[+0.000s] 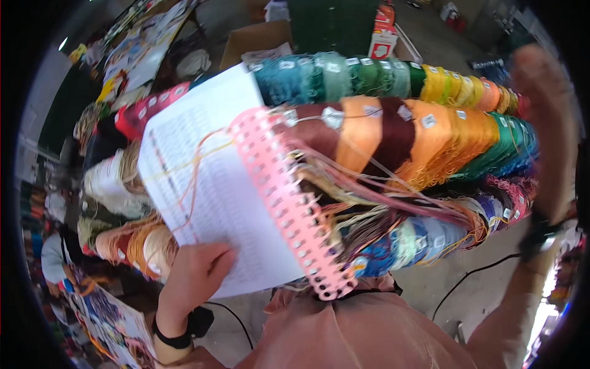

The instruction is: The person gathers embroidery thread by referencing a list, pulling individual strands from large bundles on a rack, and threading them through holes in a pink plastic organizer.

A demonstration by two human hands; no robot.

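The printed sheet [212, 178], white and covered in fine rows of text, fills the centre-left of the frame, and my left hand [196, 277] grips it at its lower edge, thumb on top of the paper. A pink strip with holes [289, 203] lies along the sheet's right edge, running from the upper middle down to the lower middle, with loose threads [381, 197] of pink, cream and orange trailing from it toward the right. Behind both, the thread skeins [430, 135] hang in rows across the upper and right parts of the frame: teal and green at the top, then maroon, orange and yellow, with blue ones lower down. More skeins [132, 243] in cream and orange sit at the left, just beside my left hand. My right hand [547, 117] is raised at the far right edge, blurred; I cannot tell whether it is open or closed. A black band [172, 338] is on my left wrist.
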